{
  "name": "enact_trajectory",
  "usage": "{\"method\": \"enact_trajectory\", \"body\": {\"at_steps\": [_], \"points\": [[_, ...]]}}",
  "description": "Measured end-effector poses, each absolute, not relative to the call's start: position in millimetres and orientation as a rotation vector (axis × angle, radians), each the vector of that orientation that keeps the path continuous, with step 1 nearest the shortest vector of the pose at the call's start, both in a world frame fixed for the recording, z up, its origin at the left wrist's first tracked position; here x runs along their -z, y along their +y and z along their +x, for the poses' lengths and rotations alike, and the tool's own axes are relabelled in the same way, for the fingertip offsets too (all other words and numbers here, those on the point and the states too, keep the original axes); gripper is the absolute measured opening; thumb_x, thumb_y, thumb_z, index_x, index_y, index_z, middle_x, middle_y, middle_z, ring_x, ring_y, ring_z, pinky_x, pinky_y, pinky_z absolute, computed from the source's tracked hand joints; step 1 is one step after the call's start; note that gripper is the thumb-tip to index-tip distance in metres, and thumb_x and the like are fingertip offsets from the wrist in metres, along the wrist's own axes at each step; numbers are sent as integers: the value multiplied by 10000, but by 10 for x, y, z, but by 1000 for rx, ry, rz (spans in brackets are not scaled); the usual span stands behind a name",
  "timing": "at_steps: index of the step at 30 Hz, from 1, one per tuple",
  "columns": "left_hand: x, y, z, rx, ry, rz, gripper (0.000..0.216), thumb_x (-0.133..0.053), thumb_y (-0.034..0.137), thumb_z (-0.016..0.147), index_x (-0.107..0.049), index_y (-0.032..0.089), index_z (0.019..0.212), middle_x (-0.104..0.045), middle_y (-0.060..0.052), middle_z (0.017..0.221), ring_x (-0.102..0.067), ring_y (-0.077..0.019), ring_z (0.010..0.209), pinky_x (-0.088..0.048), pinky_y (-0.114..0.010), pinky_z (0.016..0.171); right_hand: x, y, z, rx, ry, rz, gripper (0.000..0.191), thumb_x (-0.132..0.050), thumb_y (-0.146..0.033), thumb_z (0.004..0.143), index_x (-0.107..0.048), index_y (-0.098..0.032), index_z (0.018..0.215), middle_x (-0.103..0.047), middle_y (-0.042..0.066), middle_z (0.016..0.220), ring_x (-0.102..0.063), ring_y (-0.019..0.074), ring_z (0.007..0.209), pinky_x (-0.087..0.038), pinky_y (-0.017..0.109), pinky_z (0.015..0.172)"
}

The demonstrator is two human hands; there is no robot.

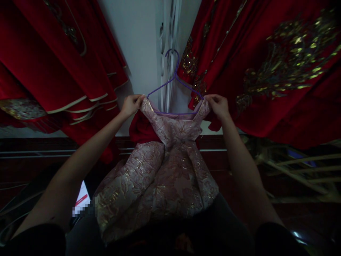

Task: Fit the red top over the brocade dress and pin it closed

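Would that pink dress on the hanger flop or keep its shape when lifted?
Probably keeps its shape: the pink dress flares at the skirt in firm pleats. Likely light: the left hand and right hand hold it just by pinching the shoulders. It might slip off the thin purple hanger if tilted.

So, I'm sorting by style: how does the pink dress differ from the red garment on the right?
The pink dress is pale, patterned all over; the red garment is plain with patches of gold embroidery. The left hand and right hand hold the pink dress's shoulders; the red garment hangs unheld. Both glint gold.
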State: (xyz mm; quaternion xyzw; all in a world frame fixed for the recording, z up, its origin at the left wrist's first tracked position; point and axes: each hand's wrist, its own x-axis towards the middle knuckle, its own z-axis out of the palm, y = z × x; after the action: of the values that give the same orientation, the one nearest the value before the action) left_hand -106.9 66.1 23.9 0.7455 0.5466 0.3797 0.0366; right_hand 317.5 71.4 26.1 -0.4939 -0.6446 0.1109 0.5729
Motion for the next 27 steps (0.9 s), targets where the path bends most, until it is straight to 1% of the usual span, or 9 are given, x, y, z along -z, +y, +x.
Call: {"method": "enact_trajectory", "body": {"at_steps": [4, 7, 10, 13, 15, 17, 22, 25, 27], "points": [[-103, 591, -1303, -1068, 2018, 2096, 563, -322, 537, 914, -690, 116, 978, -702, -119, 874, -615, -201, 802, -438, -273, 722, -14, 792, 3362, -176, -1267, -1309, 305, -575, -356, 804, -692, -93, 906, -716, 144, 901, -664, 202, 790, -529, 400, 798], [27, 464, -1453, -868, 2181, 2050, 513, -394, 531, 880, -701, 129, 968, -710, -136, 861, -631, -241, 816, -431, -296, 703, 319, 688, 3377, -318, -1153, -1397, 310, -592, -340, 759, -696, -87, 904, -718, 153, 882, -667, 208, 756, -538, 389, 755], [143, 306, -1409, -688, 2062, 2102, 477, -411, 524, 870, -706, 155, 938, -716, -117, 834, -643, -253, 806, -429, -299, 674, 649, 426, 3208, -489, -1202, -1444, 305, -640, -388, 697, -699, -127, 844, -724, 109, 822, -663, 213, 745, -537, 398, 772], [170, 151, -1128, -784, 1776, 2257, 479, -347, 501, 909, -695, 172, 927, -716, -84, 869, -641, -218, 789, -453, -292, 701, 818, 111, 2949, -647, -1397, -1361, 322, -645, -457, 706, -686, -160, 823, -723, 90, 817, -657, 217, 764, -535, 397, 790], [121, 80, -861, -916, 1573, 2427, 464, -327, 453, 928, -688, 163, 894, -703, -85, 940, -634, -197, 860, -469, -295, 802, 804, -72, 2804, -642, -1540, -1328, 349, -615, -491, 753, -678, -166, 862, -720, 90, 865, -652, 217, 801, -526, 391, 811], [40, 55, -587, -970, 1353, 2606, 418, -346, 398, 929, -690, 167, 873, -674, -87, 1090, -604, -195, 1018, -447, -315, 932, 707, -214, 2711, -573, -1625, -1313, 352, -579, -494, 800, -671, -167, 892, -714, 94, 915, -648, 221, 858, -509, 389, 850], [-93, 188, -70, -802, 1095, 2915, 308, -455, 355, 889, -704, 177, 851, -541, -81, 1370, -485, -237, 1239, -352, -413, 1077, 353, -421, 2645, -496, -1695, -1243, 308, -548, -465, 851, -650, -185, 930, -704, 96, 1008, -636, 225, 970, -476, 381, 911], [-45, 261, 116, -676, 1087, 2995, 314, -453, 354, 897, -707, 170, 910, -507, -102, 1397, -451, -254, 1275, -297, -451, 1108, 223, -477, 2634, -558, -1648, -1184, 297, -536, -473, 862, -616, -192, 912, -697, 97, 1019, -638, 210, 967, -490, 354, 882], [13, 220, 200, -638, 1184, 3013, 345, -429, 366, 913, -703, 160, 950, -556, -132, 1307, -490, -273, 1209, -334, -470, 1053, 194, -481, 2643, -580, -1607, -1147, 288, -537, -473, 864, -596, -193, 900, -694, 98, 1022, -640, 201, 964, -498, 340, 860]]}}
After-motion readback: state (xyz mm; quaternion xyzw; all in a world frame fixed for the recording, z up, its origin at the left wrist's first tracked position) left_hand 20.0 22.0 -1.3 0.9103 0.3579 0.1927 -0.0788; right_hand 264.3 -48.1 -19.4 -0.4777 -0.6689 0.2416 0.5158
